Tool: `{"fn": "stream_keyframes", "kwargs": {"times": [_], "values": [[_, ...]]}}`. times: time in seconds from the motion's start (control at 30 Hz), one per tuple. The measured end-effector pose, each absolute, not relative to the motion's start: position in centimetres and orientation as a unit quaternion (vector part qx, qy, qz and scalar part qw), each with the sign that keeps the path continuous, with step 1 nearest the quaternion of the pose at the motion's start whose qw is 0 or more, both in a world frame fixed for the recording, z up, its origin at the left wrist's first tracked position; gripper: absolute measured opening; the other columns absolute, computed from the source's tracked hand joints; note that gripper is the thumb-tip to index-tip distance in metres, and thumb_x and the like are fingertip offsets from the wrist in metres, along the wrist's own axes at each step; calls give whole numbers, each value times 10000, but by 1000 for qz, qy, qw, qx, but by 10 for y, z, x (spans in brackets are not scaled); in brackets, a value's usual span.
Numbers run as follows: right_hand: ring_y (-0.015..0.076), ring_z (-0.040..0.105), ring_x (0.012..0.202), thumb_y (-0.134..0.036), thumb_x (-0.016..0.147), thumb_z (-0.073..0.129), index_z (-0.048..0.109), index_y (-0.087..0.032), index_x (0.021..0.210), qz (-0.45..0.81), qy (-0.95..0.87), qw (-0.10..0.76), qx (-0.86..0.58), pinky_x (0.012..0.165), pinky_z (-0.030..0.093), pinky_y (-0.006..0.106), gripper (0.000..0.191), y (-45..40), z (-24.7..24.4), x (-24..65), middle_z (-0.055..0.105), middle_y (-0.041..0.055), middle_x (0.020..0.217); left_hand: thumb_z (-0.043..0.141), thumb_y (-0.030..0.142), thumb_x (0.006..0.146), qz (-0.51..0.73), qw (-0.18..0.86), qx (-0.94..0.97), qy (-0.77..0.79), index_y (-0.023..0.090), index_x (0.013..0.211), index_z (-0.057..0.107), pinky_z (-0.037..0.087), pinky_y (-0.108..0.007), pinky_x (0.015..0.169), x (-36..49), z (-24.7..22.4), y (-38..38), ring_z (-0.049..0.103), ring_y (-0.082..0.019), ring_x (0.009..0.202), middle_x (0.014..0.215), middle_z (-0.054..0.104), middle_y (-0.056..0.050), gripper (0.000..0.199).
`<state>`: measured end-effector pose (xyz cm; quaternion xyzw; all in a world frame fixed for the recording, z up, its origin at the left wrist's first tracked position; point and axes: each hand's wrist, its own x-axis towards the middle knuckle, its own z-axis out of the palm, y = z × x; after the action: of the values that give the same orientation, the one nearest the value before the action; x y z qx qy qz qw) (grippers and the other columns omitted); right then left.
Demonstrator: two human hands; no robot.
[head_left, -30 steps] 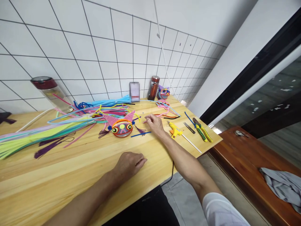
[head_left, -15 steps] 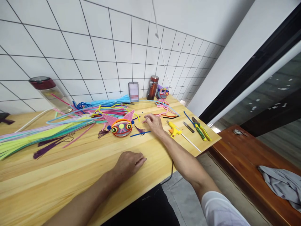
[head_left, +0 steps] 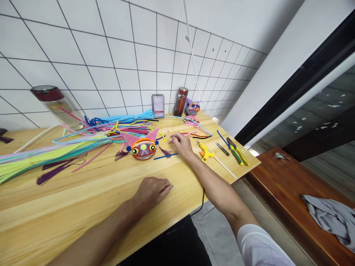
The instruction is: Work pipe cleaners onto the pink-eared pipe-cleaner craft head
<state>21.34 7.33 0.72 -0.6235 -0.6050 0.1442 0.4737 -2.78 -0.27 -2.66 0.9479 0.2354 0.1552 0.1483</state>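
My left hand (head_left: 154, 189) rests on the bare wood near the table's front, its fingers curled in and the thumb laid against them; no object shows in it. Farther forward, my right hand (head_left: 181, 145) lies on the table with loosely bent fingers and nothing visibly gripped. Just left of it are a blue pipe cleaner (head_left: 163, 157) and a purple tassel (head_left: 165, 150). That tassel hangs from a pipe-cleaner animal face (head_left: 143, 148) with pink ears and round yellow-and-black eyes. To its right lies a yellow glue gun (head_left: 205, 151) with a white glue stick in its back.
Small thread snips (head_left: 222, 149) and green-yellow pliers (head_left: 237, 152) lie at the right. Bundled pipe cleaners (head_left: 83, 142) spread leftward. At the back stand a glass bottle (head_left: 57, 105), a phone (head_left: 158, 106), a brown thermos (head_left: 181, 102) and a second face (head_left: 192, 108).
The camera view has tilted very slightly. Both hands and the things on the table keep their places.
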Motion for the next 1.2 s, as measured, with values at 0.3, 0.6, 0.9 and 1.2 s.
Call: {"fn": "stream_keyframes", "kwargs": {"times": [0.3, 0.6, 0.9, 1.2], "values": [[183, 719, 796, -219, 946, 555, 756, -214, 1017, 154, -606, 467, -626, 808, 527, 290, 214, 76, 6, 213, 800, 11, 818, 537, 295, 1064, 168, 152, 947, 227, 196, 837, 715, 402, -284, 650, -28, -21, -4, 743, -174, 702, 767, 785, -9, 305], [185, 669, 722, -268, 921, 555, 766, -216, 979, 134, -609, 460, -632, 760, 517, 302, 225, 75, 10, 215, 755, 5, 772, 582, 318, 1049, 182, 125, 949, 225, 189, 774, 695, 338, -288, 595, -27, -19, -4, 695, -166, 624, 718, 770, -21, 324], [182, 643, 667, -364, 929, 573, 756, -212, 1006, 129, -599, 490, -620, 697, 498, 304, 251, 73, 7, 218, 715, -1, 748, 548, 342, 1067, 188, 140, 947, 220, 186, 805, 702, 333, -275, 582, -27, -22, -4, 685, -161, 623, 709, 762, -30, 342], [186, 639, 680, -352, 955, 579, 748, -198, 1001, 109, -619, 465, -623, 706, 492, 310, 233, 74, 7, 218, 706, -4, 722, 615, 370, 1007, 409, 322, 791, 321, 183, 702, 641, 336, -227, 539, -30, -2, -5, 416, -81, 502, 552, 535, 48, 359]]}}
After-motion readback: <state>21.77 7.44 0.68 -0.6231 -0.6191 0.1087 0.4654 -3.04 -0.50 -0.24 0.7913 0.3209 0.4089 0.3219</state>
